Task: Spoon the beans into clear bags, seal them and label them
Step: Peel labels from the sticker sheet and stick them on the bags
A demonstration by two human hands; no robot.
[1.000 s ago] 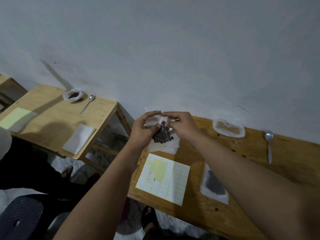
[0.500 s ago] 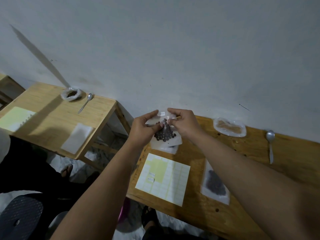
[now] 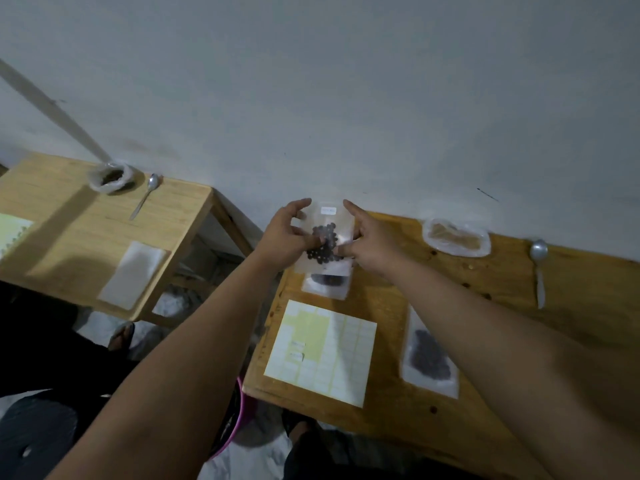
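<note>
A clear bag of dark beans point(image 3: 327, 237) with a small white label near its top is held upright above the far left corner of the wooden table point(image 3: 485, 358). My left hand point(image 3: 287, 237) pinches its left side and my right hand point(image 3: 367, 240) pinches its right side, index fingers raised along the edges. Under it lies another filled bag point(image 3: 325, 284). A label sheet point(image 3: 322, 351) lies at the table's near left. A third bag of beans point(image 3: 431, 358) lies to its right. A metal spoon point(image 3: 538, 268) rests at the far right.
An open bag of light brown contents point(image 3: 455, 237) sits by the wall. A second wooden table point(image 3: 86, 237) at the left carries a bag of beans point(image 3: 109, 176), a spoon point(image 3: 145, 195), a stack of empty bags point(image 3: 133, 273) and a yellow sheet point(image 3: 12, 230). A person's foot point(image 3: 121, 336) shows below.
Both hands have turned the labelled bag upright, and my thumbs have slid from its top down to its sides while the index fingers spread apart.
</note>
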